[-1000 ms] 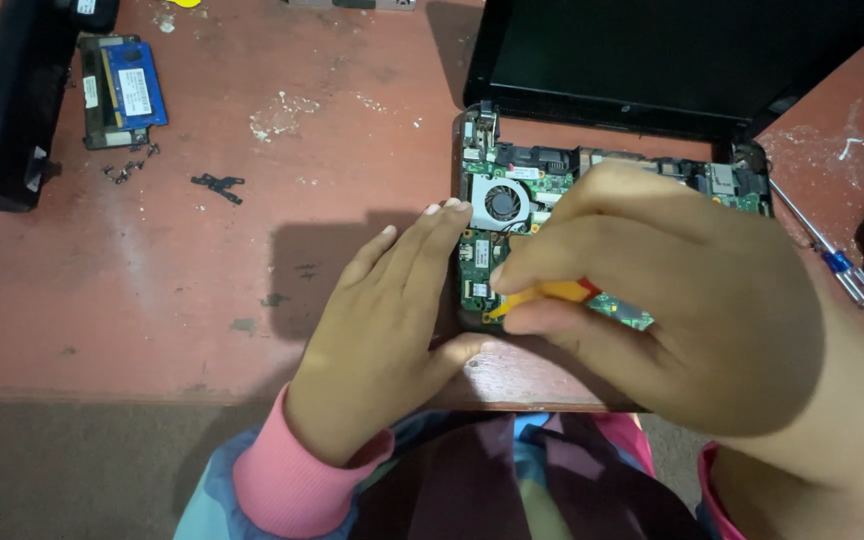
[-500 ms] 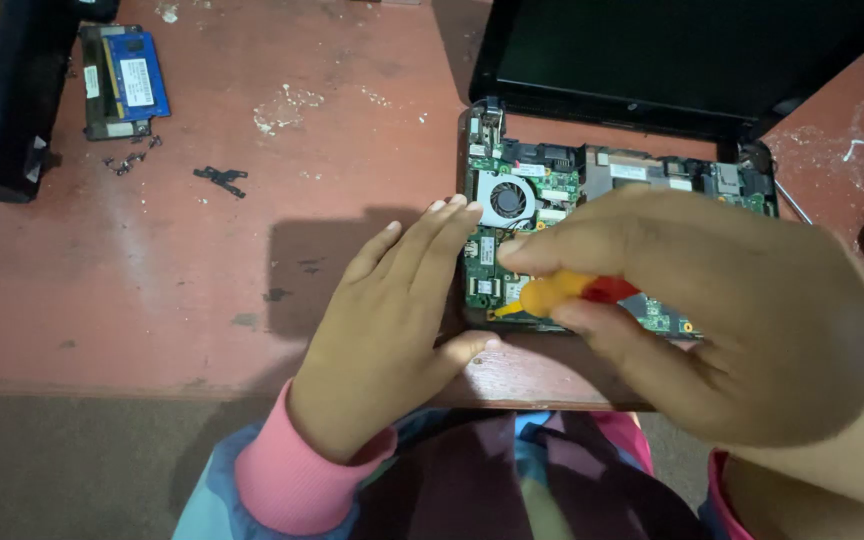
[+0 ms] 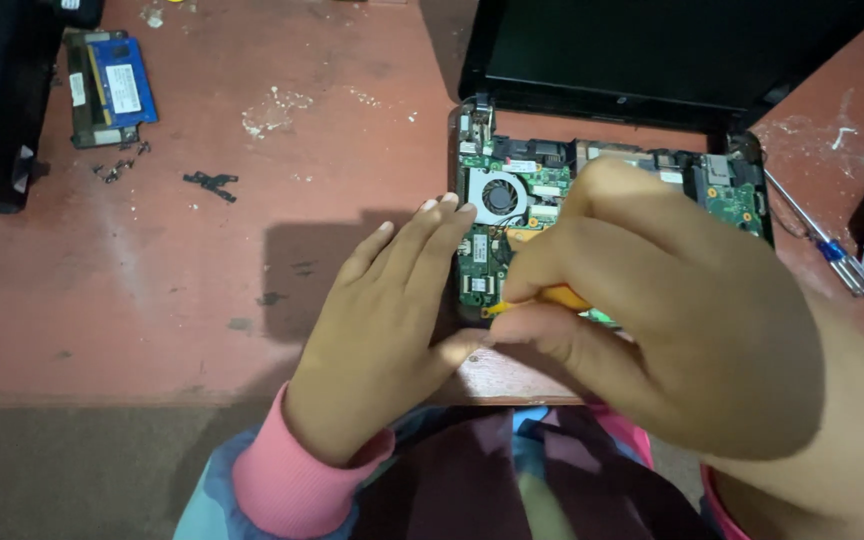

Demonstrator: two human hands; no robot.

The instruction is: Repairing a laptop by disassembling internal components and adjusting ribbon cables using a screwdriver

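Head view: right hand [image 3: 652, 310] is curled around an orange-handled tool [image 3: 552, 297], gripping it between thumb and fingers; only a short stretch of the handle shows beneath the fingers, its tip hidden. The tool lies over the lower left part of the exposed green circuit board [image 3: 482, 265] of an opened laptop [image 3: 612, 190]. Left hand [image 3: 387, 320] lies flat and released, holding nothing, fingers extended, fingertips touching the laptop's left edge just below the round cooling fan [image 3: 498, 194]. The laptop's dark screen [image 3: 652, 50] stands open behind the board. Farther out on the red bench [image 3: 202, 300]: a blue-handled screwdriver [image 3: 822, 240] to the right, a blue memory module [image 3: 120, 85] and loose small screws [image 3: 117, 170] at upper left.
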